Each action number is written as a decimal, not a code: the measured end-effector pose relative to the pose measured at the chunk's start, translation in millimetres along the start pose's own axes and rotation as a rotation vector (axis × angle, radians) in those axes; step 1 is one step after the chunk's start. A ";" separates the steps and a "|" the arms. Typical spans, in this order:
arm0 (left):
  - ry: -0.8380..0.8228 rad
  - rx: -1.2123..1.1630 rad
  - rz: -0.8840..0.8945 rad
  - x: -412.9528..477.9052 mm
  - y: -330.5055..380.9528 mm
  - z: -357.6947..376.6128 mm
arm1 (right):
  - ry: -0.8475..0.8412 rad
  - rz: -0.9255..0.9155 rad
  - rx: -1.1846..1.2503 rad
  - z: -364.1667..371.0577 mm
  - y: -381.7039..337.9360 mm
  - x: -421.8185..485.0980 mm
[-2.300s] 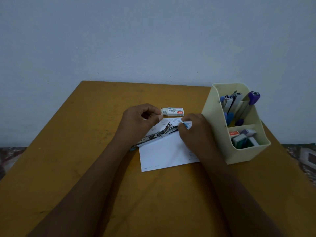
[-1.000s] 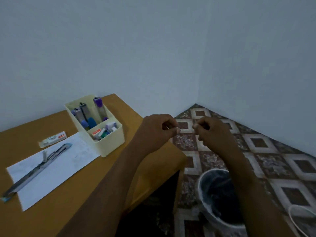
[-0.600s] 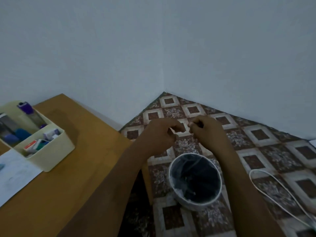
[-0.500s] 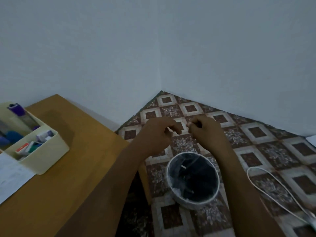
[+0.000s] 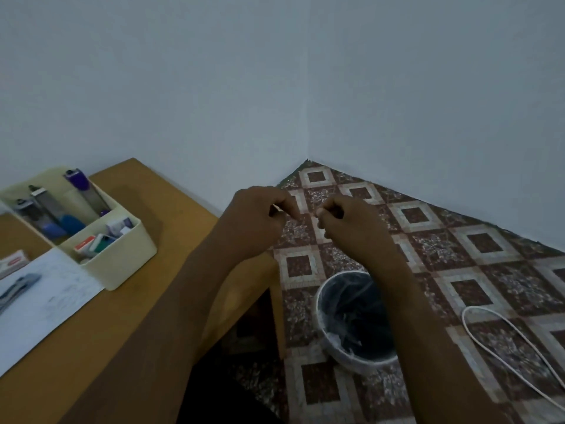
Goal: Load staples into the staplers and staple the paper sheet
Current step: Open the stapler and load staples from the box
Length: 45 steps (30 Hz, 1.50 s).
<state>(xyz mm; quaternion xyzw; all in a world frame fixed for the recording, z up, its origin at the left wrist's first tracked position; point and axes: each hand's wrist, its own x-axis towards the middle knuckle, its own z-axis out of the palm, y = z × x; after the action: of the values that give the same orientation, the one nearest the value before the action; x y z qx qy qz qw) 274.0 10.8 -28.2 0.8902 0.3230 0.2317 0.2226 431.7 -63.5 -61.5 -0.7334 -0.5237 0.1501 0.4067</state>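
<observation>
Hovering past the table's (image 5: 128, 316) corner above a lined waste bin (image 5: 319, 304), the left hand (image 5: 253, 221) pinches a thin pale sliver (image 5: 277, 206) between thumb and forefinger. The right hand (image 5: 354, 231) is curled; around what, I cannot tell. The opened stapler (image 5: 16, 290) lies on the paper sheet (image 5: 46, 307) far left, beside a cream organiser (image 5: 122, 258).

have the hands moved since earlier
Yes. The left hand and right hand went right, off the paper, past the organizer, now above the floor by the bin.
</observation>
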 end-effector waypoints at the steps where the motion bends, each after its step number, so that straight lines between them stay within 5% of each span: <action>1: 0.021 0.005 -0.003 -3.5 -3.6 -6.5 | -0.008 -0.025 -0.002 3.7 -7.9 1.4; 9: 0.213 0.033 -0.035 -47.9 -30.7 -72.5 | -0.093 -0.224 0.033 45.9 -86.9 9.0; 24: 0.651 -0.063 -0.452 -203.1 -132.2 -204.3 | -0.412 -0.569 0.094 176.0 -226.5 -25.7; 32: 0.620 -0.016 -0.599 -252.1 -180.0 -220.2 | -0.533 -0.701 0.076 258.8 -251.8 -28.6; 45: 0.485 0.016 -0.693 -252.0 -248.1 -211.6 | -0.493 -0.832 -0.158 351.4 -263.9 12.5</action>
<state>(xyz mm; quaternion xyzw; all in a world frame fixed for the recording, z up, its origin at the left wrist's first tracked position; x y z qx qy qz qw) -133.1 63.8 -63.4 0.6505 0.6479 0.3433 0.1979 39.2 133.9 -79.4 -0.4333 -0.8628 0.1039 0.2389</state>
